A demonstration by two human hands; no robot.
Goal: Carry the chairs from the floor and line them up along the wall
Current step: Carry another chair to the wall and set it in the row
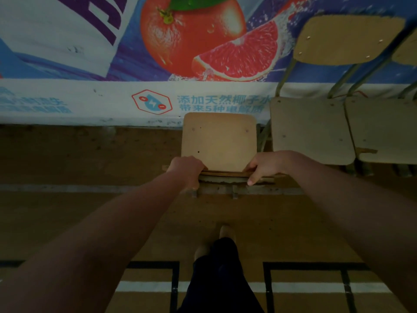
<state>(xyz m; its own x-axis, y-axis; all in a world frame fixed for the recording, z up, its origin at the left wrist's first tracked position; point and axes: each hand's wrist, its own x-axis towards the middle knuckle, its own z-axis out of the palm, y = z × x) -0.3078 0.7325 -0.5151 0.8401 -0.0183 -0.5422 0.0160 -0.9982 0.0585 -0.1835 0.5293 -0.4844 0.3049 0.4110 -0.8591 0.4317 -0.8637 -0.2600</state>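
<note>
Right below the big printed wall banner (203, 41) w/ the red grapefruit picture, against its white bottom strip, sits the small chair (218, 138) w/ tan plywood seat and grey metal frame. Its seat is toward the banner, its backrest toward the person.

Both hands are on the backrest's top edge (223, 173). The left hand (188, 169) is wrapped over the left corner and the right hand (265, 167) over the right corner. Fingers of both are curled round the board, nothing else held. Can't tell if the legs are on the brown lined floor (90, 159) or just off it, as they're hidden under the seat.

Handling, as a guess: ply + thin tube frame, so prob. light enough for one person, and rigid, w/ no real flex. The top edge looks layered and chipped, so splinters are poss. The ply faces look smooth and could slip in a mere pinch. Backrest top is OK for short shifts and nudging, but the chair would swing from there. For a longer carry, one hand on the backrest and one under the seat front seems steadier.

Further right along the banner, two similar pale ply chairs stand side by side w/ backrests to it. The nearer chair (311, 129) is just beside the held one, w/ a narrow gap showing. The far chair (383, 129) is beyond that.
</note>
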